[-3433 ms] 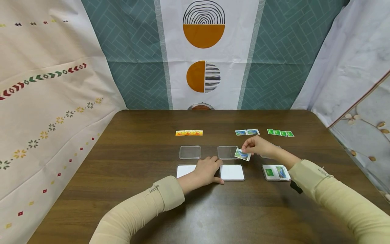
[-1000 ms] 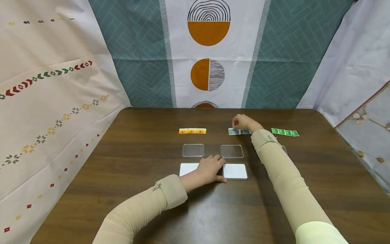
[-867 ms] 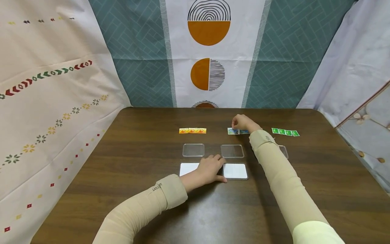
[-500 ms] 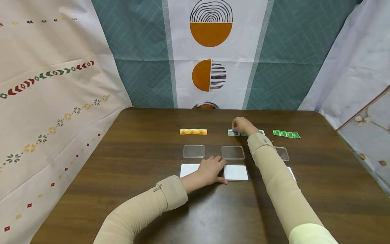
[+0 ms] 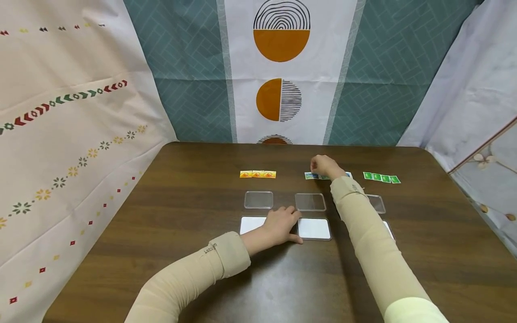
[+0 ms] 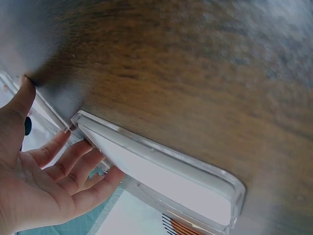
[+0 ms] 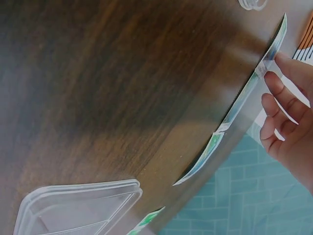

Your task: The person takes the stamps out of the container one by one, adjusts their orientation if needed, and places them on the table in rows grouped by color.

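- Head view: your right hand (image 5: 325, 166) reaches the far row of blue stamps (image 5: 312, 176), right of centre, its fingers drawn in narrow. Your right wrist view shows thumb and fingertips at a seam in that row; whether they pinch a stamp, you cannot tell.
- Your left hand (image 5: 278, 225), fingers loosely spread, lies at the right end of the near-left white-filled case (image 5: 251, 224), beside the near-middle case (image 5: 314, 229).
- Those blue stamps bow slightly, so pulling one could drag its neighbour, or tear it if they are joined; you cannot see whether they are.
- Your right sleeve (image 5: 369, 233) crosses above the right-hand clear case (image 5: 377, 204); a low forearm could shift it and leave the layout crooked.
- Leaning on your left hand might skew the near-left case.
- Beneath, your worktop (image 5: 194, 215) is dark wood-grained, glossy at the near side, with orange stamps (image 5: 257, 174) far left and green stamps (image 5: 381, 177) far right.
- Around you hang teal cloth (image 5: 186, 54) at the far side, cream cloth (image 5: 60, 152) left and white cloth (image 5: 476, 76) right.
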Motion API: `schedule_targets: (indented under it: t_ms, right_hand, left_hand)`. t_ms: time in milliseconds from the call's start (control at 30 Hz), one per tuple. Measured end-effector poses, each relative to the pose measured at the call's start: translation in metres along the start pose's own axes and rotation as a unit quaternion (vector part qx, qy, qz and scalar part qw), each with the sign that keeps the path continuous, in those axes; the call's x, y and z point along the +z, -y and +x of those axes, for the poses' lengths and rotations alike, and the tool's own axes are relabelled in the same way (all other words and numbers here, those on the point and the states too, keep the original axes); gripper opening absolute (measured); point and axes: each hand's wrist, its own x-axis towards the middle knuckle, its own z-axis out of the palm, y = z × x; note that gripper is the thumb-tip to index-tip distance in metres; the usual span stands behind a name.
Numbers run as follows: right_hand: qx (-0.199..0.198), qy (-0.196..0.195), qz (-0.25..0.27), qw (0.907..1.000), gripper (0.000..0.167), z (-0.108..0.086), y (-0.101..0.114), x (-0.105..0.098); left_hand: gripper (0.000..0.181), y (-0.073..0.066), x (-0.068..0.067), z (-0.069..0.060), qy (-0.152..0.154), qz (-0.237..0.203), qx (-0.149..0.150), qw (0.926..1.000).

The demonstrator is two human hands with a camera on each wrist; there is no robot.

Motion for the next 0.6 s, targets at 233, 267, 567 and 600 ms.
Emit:
schedule_targets:
  t_ms: [233, 267, 567, 600]
  right_hand:
    - [-0.019, -0.013, 0.002, 0.9997, 0.011, -0.001, -0.0004, -0.0001]
    - [-0.022, -0.013, 0.003, 0.9997, 0.011, -0.0012, -0.0004, -0.0002]
    - [-0.018, -0.01, -0.007, 0.9998, 0.009, -0.0061, -0.0014, -0.0025]
    - [-0.017, -0.01, -0.008, 0.9998, 0.009, -0.0069, -0.0017, -0.0029]
  left_hand:
    - [0.069, 0.0009, -0.0009, -0.0011, -0.007, 0.0, 0.002, 1.0]
    - [0.069, 0.0009, -0.0014, -0.0013, -0.007, -0.001, 0.002, 1.0]
    - [0.069, -0.0002, -0.0008, -0.0024, -0.005, -0.001, 0.002, 1.0]
    - [0.069, -0.0004, -0.0007, -0.0024, -0.005, -0.001, 0.003, 1.0]
